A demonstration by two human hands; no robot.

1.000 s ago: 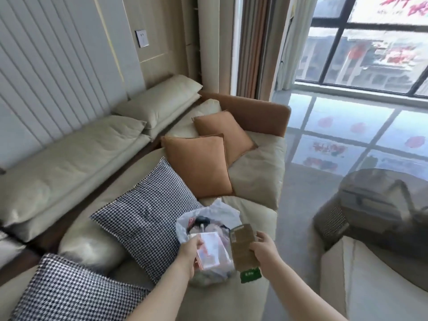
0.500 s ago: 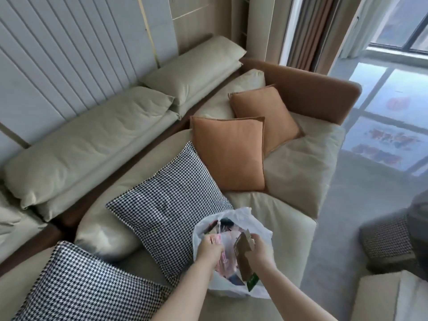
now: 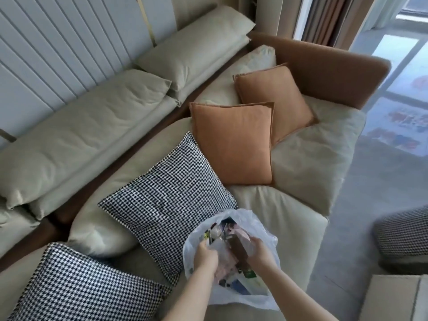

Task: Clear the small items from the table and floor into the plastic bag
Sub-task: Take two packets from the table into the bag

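Head view: both hands' fingers hidden inside plastic bag point(image 3: 266, 295), contents blurred.

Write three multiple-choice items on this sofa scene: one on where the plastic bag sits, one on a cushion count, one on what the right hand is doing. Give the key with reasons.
1. Where does the plastic bag sit?
A. on the sofa seat, right of the nearer houndstooth cushions
B. on the floor by the window
C. on top of an orange cushion

2. How many orange cushions lie on the sofa?
A. one
B. two
C. four

3. What is the right hand doing?
A. resting flat on a cushion
B. hanging idle and empty
C. holding a brown cardboard packet at the bag's mouth

Key:
1 A, the bag rests on the beige seat beside a houndstooth cushion.
2 B, one orange cushion lies in front of another.
3 C, its fingers curl round the packet over the open bag.
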